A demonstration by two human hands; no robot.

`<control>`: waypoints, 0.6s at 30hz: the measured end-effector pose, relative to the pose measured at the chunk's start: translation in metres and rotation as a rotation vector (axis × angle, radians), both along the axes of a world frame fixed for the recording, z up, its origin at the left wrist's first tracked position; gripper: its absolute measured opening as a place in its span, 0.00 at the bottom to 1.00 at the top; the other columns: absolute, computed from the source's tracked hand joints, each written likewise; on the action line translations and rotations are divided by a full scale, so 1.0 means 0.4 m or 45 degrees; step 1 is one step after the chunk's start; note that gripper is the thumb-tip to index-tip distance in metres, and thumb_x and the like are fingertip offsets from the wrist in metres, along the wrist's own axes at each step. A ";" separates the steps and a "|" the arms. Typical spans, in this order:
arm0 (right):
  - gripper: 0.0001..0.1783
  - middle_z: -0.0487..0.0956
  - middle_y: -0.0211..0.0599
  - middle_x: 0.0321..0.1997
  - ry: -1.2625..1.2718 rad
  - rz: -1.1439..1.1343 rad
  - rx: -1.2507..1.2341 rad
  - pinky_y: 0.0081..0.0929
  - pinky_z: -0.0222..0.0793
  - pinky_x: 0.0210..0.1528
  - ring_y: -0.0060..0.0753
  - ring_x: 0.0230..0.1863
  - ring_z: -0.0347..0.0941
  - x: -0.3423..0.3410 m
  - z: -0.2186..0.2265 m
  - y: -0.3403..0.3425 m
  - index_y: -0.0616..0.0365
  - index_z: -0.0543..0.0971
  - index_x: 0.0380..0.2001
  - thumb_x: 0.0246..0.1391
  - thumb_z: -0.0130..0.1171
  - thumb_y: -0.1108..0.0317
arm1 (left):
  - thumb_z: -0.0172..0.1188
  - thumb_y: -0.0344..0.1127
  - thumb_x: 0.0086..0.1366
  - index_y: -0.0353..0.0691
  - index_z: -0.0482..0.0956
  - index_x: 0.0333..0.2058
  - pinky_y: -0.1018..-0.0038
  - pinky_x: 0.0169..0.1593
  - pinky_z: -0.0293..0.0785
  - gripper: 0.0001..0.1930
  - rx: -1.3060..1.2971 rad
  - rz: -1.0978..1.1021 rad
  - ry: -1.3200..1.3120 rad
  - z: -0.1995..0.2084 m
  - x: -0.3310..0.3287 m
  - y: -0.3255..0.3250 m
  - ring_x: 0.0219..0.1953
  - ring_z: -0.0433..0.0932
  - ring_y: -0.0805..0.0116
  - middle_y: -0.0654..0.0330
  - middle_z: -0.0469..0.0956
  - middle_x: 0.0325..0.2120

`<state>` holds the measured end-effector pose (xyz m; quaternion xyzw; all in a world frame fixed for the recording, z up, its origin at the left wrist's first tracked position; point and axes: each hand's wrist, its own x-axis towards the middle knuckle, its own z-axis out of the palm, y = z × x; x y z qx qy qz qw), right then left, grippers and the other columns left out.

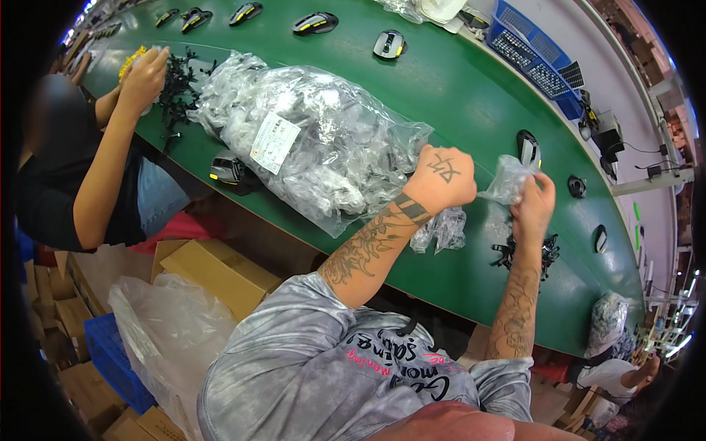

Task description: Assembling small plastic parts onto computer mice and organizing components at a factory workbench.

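Note:
Between my hands is a small clear plastic bag (509, 181), crumpled and see-through. My right hand (532, 206) pinches its right side with thumb and fingers. My left hand (443, 176) is closed in a fist, back of the hand up, and a thin end of the bag runs to it; its fingertips are hidden. Left of that fist lies a big clear sack (331, 132) full of crumpled plastic bags, with a white label (275, 142) on it. Some loose clear bags (443, 231) sit below my left wrist. Small black parts (506, 253) lie around my right wrist.
Several computer mice, one silver and black (390, 45), stand along the green table (456, 95). A blue basket (533, 62) is at the far right. At left, another person's hand (144, 77) is over black parts (176, 92). Cardboard boxes (217, 275) stand below the table edge.

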<state>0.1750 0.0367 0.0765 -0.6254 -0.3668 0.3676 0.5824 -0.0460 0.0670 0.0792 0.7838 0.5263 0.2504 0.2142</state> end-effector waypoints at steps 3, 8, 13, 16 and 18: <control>0.19 0.75 0.35 0.40 0.083 0.052 -0.014 0.18 0.64 0.21 0.20 0.30 0.72 0.091 0.040 -0.129 0.59 0.65 0.58 0.68 0.56 0.72 | 0.59 0.40 0.57 0.36 0.84 0.24 0.56 0.46 0.76 0.13 -0.062 -0.240 0.152 -0.013 -0.018 -0.031 0.33 0.84 0.49 0.48 0.83 0.25; 0.22 0.74 0.33 0.42 0.037 -0.084 0.116 0.24 0.78 0.30 0.23 0.37 0.75 0.078 0.126 -0.328 0.60 0.65 0.58 0.64 0.58 0.78 | 0.64 0.48 0.60 0.39 0.85 0.38 0.59 0.40 0.75 0.17 0.486 -0.252 -0.110 0.023 -0.010 -0.040 0.31 0.81 0.55 0.56 0.82 0.30; 0.16 0.76 0.32 0.44 -0.063 0.152 0.282 0.24 0.80 0.42 0.24 0.42 0.77 -0.052 0.119 -0.363 0.62 0.71 0.52 0.63 0.61 0.78 | 0.61 0.49 0.71 0.41 0.76 0.58 0.68 0.48 0.78 0.24 -0.133 -0.922 -1.328 0.001 0.085 -0.117 0.41 0.81 0.60 0.54 0.79 0.40; 0.08 0.79 0.28 0.43 -0.283 0.288 0.390 0.16 0.71 0.47 0.18 0.44 0.74 -0.092 0.034 -0.366 0.64 0.78 0.45 0.66 0.61 0.73 | 0.53 0.43 0.74 0.35 0.76 0.52 0.61 0.51 0.77 0.18 -0.227 -0.765 -1.265 -0.004 0.125 -0.276 0.45 0.82 0.48 0.47 0.82 0.41; 0.10 0.80 0.31 0.45 -0.262 0.480 0.268 0.18 0.71 0.48 0.18 0.44 0.75 -0.111 0.010 -0.375 0.65 0.78 0.47 0.64 0.62 0.74 | 0.51 0.31 0.70 0.35 0.77 0.49 0.59 0.48 0.77 0.12 0.000 -0.480 -1.208 -0.024 0.072 -0.337 0.44 0.81 0.42 0.44 0.81 0.40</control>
